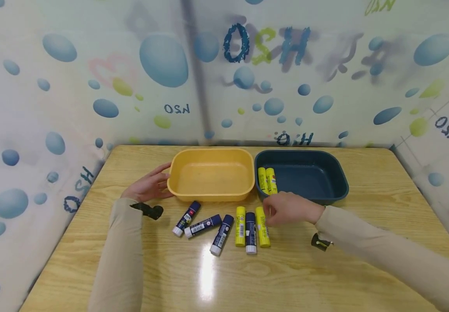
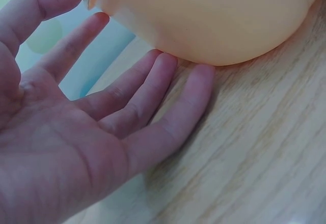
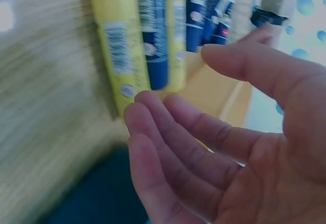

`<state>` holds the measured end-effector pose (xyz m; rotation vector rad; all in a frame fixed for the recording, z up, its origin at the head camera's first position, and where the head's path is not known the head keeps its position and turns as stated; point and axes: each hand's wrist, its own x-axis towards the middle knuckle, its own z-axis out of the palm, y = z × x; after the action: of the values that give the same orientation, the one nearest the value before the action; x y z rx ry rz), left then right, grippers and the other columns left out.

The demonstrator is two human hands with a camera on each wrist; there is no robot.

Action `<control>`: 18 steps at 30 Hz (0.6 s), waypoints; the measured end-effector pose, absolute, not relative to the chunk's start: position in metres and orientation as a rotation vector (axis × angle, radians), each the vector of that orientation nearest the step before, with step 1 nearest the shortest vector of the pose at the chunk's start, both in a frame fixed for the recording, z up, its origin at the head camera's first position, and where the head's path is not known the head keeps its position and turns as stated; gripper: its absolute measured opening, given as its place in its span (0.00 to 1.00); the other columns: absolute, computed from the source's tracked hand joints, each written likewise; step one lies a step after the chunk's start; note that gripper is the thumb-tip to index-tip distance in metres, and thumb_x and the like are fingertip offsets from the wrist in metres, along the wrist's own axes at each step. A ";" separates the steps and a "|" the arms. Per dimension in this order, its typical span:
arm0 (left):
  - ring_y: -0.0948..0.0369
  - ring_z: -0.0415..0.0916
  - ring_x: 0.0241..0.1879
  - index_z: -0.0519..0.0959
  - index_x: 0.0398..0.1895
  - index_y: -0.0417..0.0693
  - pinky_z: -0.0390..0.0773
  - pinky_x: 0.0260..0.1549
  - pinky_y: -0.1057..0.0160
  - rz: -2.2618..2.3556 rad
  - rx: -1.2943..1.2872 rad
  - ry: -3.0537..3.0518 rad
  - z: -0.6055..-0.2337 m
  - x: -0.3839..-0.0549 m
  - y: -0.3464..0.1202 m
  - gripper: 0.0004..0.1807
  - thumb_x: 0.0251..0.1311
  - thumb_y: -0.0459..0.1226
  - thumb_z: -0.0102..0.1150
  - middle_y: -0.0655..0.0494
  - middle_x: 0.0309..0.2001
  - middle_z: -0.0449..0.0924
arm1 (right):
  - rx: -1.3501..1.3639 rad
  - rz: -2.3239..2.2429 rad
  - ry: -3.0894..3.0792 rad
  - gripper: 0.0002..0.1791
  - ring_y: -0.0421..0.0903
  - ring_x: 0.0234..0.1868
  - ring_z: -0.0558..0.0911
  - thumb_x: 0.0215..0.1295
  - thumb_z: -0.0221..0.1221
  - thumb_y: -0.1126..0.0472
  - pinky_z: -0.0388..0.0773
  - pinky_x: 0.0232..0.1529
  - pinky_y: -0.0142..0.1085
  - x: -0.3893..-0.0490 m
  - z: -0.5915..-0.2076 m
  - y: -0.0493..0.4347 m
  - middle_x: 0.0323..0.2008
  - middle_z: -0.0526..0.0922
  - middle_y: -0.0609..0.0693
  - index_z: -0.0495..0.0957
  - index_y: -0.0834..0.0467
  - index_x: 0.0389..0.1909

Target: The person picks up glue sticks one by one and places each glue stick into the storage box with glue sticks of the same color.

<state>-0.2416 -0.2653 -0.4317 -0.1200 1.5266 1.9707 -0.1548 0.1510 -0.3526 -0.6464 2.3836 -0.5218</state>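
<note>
My left hand (image 1: 151, 184) is at the left end of a yellow-orange plastic bin (image 1: 211, 197). In the left wrist view its fingers are spread, with tips against or close to the bin's outer wall (image 2: 204, 25). Beside a yellow glue stick (image 1: 263, 229), my right hand (image 1: 286, 207) hovers in front of the dark blue bin (image 1: 306, 173). The right wrist view shows its palm with nothing in it, fingertips near the yellow glue stick (image 3: 119, 51). Left of that stick lie a navy glue stick (image 1: 250, 236) and another yellow one (image 1: 240, 227).
Three more navy glue sticks, one of them (image 1: 221, 236) nearest the yellow stick, lie in front of the yellow-orange bin. Two yellow glue sticks (image 1: 271, 180) are in the dark blue bin's left end. A wooden table (image 1: 169, 277) bears everything, and a patterned curtain (image 1: 216, 86) hangs behind.
</note>
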 end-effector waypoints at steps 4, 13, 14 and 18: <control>0.54 0.67 0.57 0.46 0.77 0.61 0.68 0.58 0.44 1.961 -0.106 1.552 -0.432 -0.241 -0.266 0.32 0.75 0.36 0.42 0.48 0.71 0.49 | -0.589 -0.464 2.395 0.09 0.43 0.28 0.74 0.56 0.67 0.58 0.71 0.29 0.36 -0.153 -0.365 0.147 0.28 0.77 0.44 0.76 0.53 0.29; 0.55 0.69 0.56 0.45 0.77 0.61 0.63 0.61 0.42 1.960 -0.106 1.565 -0.435 -0.242 -0.266 0.32 0.75 0.37 0.41 0.47 0.71 0.48 | -0.511 -0.421 2.458 0.15 0.43 0.23 0.71 0.53 0.70 0.53 0.62 0.24 0.33 -0.149 -0.386 0.144 0.21 0.73 0.45 0.74 0.54 0.24; 0.55 0.69 0.56 0.45 0.77 0.61 0.62 0.61 0.42 1.963 -0.108 1.560 -0.435 -0.242 -0.266 0.32 0.75 0.37 0.41 0.47 0.71 0.48 | -0.504 -0.416 2.464 0.16 0.43 0.22 0.71 0.53 0.71 0.51 0.61 0.24 0.33 -0.148 -0.388 0.143 0.21 0.73 0.45 0.74 0.54 0.24; 0.55 0.67 0.57 0.44 0.77 0.61 0.60 0.62 0.41 1.965 -0.113 1.553 -0.434 -0.242 -0.266 0.33 0.75 0.37 0.42 0.46 0.72 0.47 | -0.487 -0.392 2.499 0.19 0.42 0.20 0.69 0.54 0.69 0.47 0.58 0.21 0.33 -0.146 -0.394 0.142 0.18 0.70 0.44 0.73 0.54 0.21</control>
<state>-0.2418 -0.2661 -0.4344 -0.1128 1.5531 1.9645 -0.1456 0.1416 -0.3942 -0.4869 2.4992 -0.3919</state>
